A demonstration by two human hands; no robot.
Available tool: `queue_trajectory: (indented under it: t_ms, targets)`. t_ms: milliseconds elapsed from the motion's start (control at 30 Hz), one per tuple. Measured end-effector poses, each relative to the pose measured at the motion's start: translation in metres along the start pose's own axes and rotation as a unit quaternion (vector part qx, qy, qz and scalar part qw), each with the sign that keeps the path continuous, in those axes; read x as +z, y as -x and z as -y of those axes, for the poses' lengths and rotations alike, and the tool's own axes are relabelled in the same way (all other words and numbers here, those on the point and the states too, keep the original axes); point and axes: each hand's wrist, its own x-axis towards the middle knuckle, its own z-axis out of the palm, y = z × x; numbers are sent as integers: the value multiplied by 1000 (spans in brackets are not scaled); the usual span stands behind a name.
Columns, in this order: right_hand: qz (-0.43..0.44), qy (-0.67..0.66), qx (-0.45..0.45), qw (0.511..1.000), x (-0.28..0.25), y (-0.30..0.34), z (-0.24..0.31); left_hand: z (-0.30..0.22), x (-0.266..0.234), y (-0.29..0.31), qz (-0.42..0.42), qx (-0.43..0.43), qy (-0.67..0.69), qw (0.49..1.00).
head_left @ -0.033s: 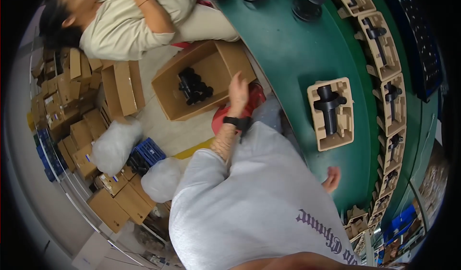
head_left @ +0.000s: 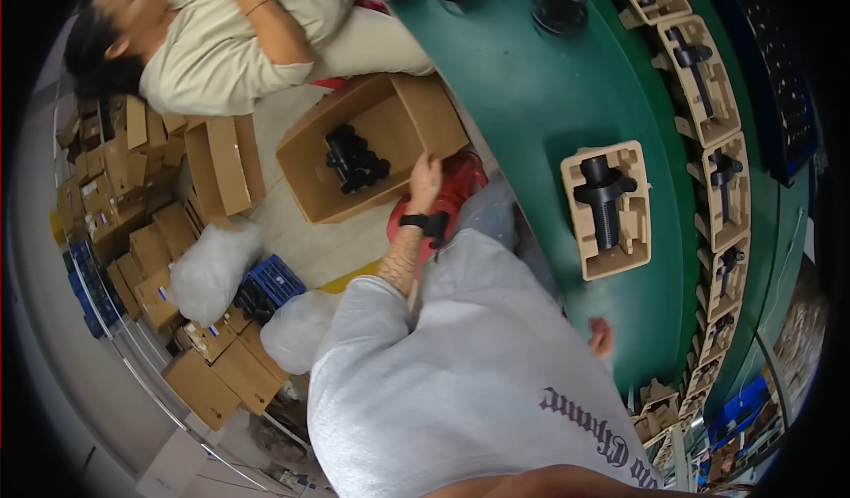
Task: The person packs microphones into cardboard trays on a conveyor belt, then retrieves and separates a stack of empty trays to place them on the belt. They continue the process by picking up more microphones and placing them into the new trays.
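Observation:
My left hand point(head_left: 427, 182) is at the near rim of a large open cardboard box point(head_left: 305, 193), its fingers closed at the box's corner. Several black parts point(head_left: 354, 160) lie in a pile inside that box. My right hand point(head_left: 602, 337) hovers by the edge of the green table point(head_left: 505, 117), smeared by motion and partly hidden by my shirt, so its finger pose is unclear. Farther up the table, apart from that hand, rests a beige moulded tray point(head_left: 639, 223) with a black threaded cylindrical part point(head_left: 604, 210) in it.
More filled beige trays point(head_left: 726, 184) line the table's right side. Round black items point(head_left: 560, 4) stand at its far end. A co-worker point(head_left: 239, 51) sits at the upper left. Left are stacked cartons point(head_left: 212, 383), plastic bags point(head_left: 212, 268) and a blue crate point(head_left: 274, 278). Something red point(head_left: 460, 179) is beside my leg.
My left hand has moved down and slightly left, its spread fingers now closed at the box corner. My right hand has shifted slightly left and down. The tray stays on the table.

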Motion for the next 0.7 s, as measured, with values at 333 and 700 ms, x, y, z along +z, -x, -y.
queue_trajectory:
  t_ms: [333, 700]
  targets:
    - [188, -48, 258, 947, 1, 91, -26, 242, 40, 11, 328, -129, -438, 827]
    - [189, -167, 473, 844, 90, 127, -221, 121, 70, 18, 525, 67, -556, 641]
